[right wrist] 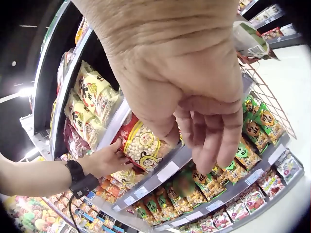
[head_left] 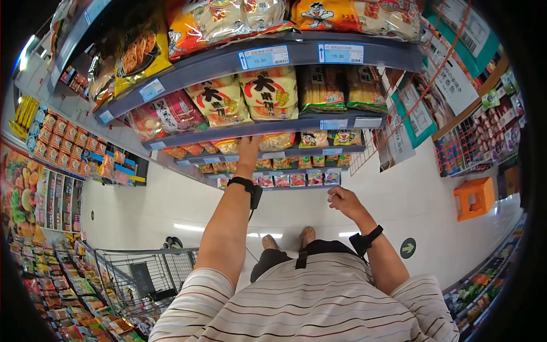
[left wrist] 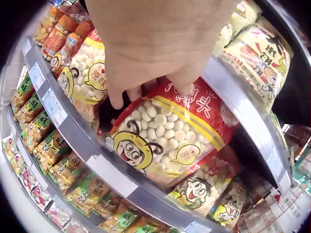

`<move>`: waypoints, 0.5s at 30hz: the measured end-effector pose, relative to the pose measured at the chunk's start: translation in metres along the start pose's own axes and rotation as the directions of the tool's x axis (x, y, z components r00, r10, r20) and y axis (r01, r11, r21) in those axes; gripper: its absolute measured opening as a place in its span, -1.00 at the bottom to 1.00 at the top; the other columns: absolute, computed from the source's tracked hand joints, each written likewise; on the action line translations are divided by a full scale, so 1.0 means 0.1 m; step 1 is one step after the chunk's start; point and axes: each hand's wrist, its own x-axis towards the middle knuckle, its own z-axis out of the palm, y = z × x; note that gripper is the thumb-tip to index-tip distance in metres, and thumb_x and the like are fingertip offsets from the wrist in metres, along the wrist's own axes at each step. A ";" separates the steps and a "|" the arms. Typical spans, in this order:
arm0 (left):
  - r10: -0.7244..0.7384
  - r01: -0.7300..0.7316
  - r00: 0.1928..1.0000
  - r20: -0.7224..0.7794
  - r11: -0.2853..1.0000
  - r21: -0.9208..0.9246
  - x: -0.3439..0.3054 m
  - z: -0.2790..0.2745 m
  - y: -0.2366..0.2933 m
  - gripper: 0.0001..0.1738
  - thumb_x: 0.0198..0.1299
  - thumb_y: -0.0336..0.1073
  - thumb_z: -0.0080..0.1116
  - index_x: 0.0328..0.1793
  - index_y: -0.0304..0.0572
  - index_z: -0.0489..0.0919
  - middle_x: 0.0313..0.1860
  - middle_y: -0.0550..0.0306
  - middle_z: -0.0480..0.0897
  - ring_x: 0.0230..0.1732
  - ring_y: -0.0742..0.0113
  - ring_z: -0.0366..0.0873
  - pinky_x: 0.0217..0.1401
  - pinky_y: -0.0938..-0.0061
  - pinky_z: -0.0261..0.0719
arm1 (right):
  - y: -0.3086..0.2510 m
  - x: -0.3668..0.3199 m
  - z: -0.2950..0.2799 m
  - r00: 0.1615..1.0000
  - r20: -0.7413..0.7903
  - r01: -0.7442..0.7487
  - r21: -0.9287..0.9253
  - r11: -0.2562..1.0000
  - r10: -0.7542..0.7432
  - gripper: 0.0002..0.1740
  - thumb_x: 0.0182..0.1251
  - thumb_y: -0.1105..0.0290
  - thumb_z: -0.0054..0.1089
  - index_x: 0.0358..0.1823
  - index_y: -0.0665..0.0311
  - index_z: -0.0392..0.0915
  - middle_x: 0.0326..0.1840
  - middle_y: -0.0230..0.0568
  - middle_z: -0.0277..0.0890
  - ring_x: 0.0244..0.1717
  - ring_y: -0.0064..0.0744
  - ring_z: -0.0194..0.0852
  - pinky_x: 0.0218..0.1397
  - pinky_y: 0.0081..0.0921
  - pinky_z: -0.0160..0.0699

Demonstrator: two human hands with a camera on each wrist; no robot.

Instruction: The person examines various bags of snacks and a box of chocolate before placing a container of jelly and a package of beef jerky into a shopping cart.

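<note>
In the left wrist view, my left hand (left wrist: 160,48) reaches into a shelf and grips the red top of a bag of small round biscuits (left wrist: 167,133). The thumb lies over the bag's front, and the other fingers are partly hidden behind its upper edge. This bag leans on the shelf, its clear front showing pale balls and a cartoon bee. A similar bag of biscuits (left wrist: 85,73) stands to its left. My right hand (head_left: 346,202) hangs in front of the shelves, fingers loosely curled around nothing. From the right wrist, this bag appears beyond the thumb.
Rice cracker bags (head_left: 268,94) fill the shelf above, behind a blue-grey edge with price tags (head_left: 264,58). Small green-and-orange snack packs (left wrist: 68,165) line the shelf below. A shopping cart (head_left: 142,279) stands at lower left, an orange stool (head_left: 474,198) at right.
</note>
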 end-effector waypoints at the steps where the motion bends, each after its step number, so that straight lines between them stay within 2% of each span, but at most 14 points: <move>1: -0.028 0.028 1.000 -0.011 0.999 0.025 -0.01 -0.01 0.08 -0.55 0.43 -0.02 0.19 0.00 -0.37 0.62 -0.39 0.16 0.58 -0.40 0.39 0.45 -0.27 0.33 0.45 | 0.01 0.00 0.00 1.000 0.000 0.006 -0.001 1.000 -0.006 -0.68 0.46 0.36 0.18 0.11 0.42 0.55 -0.20 -0.15 0.66 -0.27 -0.37 0.72 -0.12 -0.44 0.67; 4: -0.103 0.102 0.995 0.020 0.995 0.019 0.06 -0.03 0.00 -0.52 0.44 0.02 0.17 -0.01 -0.37 0.62 -0.44 0.18 0.54 -0.44 0.41 0.39 -0.33 0.34 0.41 | -0.01 0.00 0.02 1.000 0.000 0.006 -0.016 1.000 -0.006 -0.69 0.47 0.36 0.18 0.10 0.42 0.55 -0.21 -0.15 0.66 -0.27 -0.36 0.72 -0.12 -0.44 0.67; 7: -0.079 0.078 0.996 0.042 0.997 0.027 0.09 -0.05 -0.08 -0.48 0.46 0.06 0.14 0.04 -0.37 0.61 -0.38 0.13 0.57 -0.39 0.38 0.40 -0.26 0.32 0.44 | -0.03 0.04 0.05 1.000 0.009 0.017 -0.044 0.999 -0.016 -0.68 0.47 0.35 0.18 0.11 0.42 0.55 -0.20 -0.14 0.66 -0.26 -0.36 0.73 -0.12 -0.43 0.68; 10: 0.024 -0.024 0.999 -0.033 1.000 0.000 0.07 0.02 -0.09 -0.46 0.46 0.05 0.15 0.12 -0.38 0.60 -0.33 0.08 0.60 -0.32 0.32 0.43 -0.15 0.25 0.47 | -0.08 0.08 0.09 1.000 0.022 0.018 -0.010 1.000 -0.018 -0.68 0.47 0.34 0.19 0.12 0.41 0.56 -0.20 -0.15 0.66 -0.26 -0.37 0.73 -0.11 -0.44 0.68; 11: -0.031 0.030 0.999 0.012 0.999 0.041 0.08 0.01 -0.08 -0.45 0.47 0.06 0.13 0.16 -0.39 0.59 -0.22 0.07 0.62 -0.21 0.30 0.44 -0.05 0.28 0.46 | -0.11 0.12 0.11 0.999 0.026 0.019 0.010 1.000 -0.020 -0.67 0.47 0.33 0.19 0.12 0.40 0.56 -0.20 -0.15 0.66 -0.26 -0.38 0.73 -0.11 -0.44 0.68; 13: -0.146 0.134 0.985 0.088 0.983 0.127 0.06 -0.04 -0.04 -0.43 0.49 0.06 0.11 0.23 -0.39 0.56 0.01 0.05 0.65 0.00 0.25 0.48 0.17 0.32 0.44 | -0.58 0.10 0.15 0.996 -0.011 0.084 0.062 0.995 -0.083 -0.68 0.46 0.34 0.21 0.12 0.39 0.57 -0.20 -0.17 0.66 -0.22 -0.42 0.72 -0.10 -0.44 0.67; 14: -0.073 0.067 0.992 0.106 0.996 0.063 0.06 -0.06 -0.11 -0.43 0.49 0.04 0.11 0.26 -0.39 0.55 0.06 0.03 0.64 0.05 0.24 0.49 0.20 0.32 0.44 | -0.84 0.10 0.16 0.993 -0.029 0.113 0.089 0.990 -0.111 -0.68 0.45 0.34 0.22 0.11 0.39 0.57 -0.20 -0.18 0.66 -0.21 -0.44 0.72 -0.09 -0.44 0.67; 15: 0.001 -0.001 0.993 0.120 1.000 -0.002 0.06 -0.06 -0.23 -0.43 0.50 0.03 0.11 0.28 -0.39 0.54 0.11 0.01 0.63 0.10 0.24 0.49 0.23 0.31 0.43 | -1.01 0.19 0.15 0.969 -0.076 0.239 0.061 0.969 -0.235 -0.66 0.44 0.33 0.25 0.14 0.37 0.57 -0.19 -0.20 0.66 -0.17 -0.45 0.71 -0.07 -0.44 0.67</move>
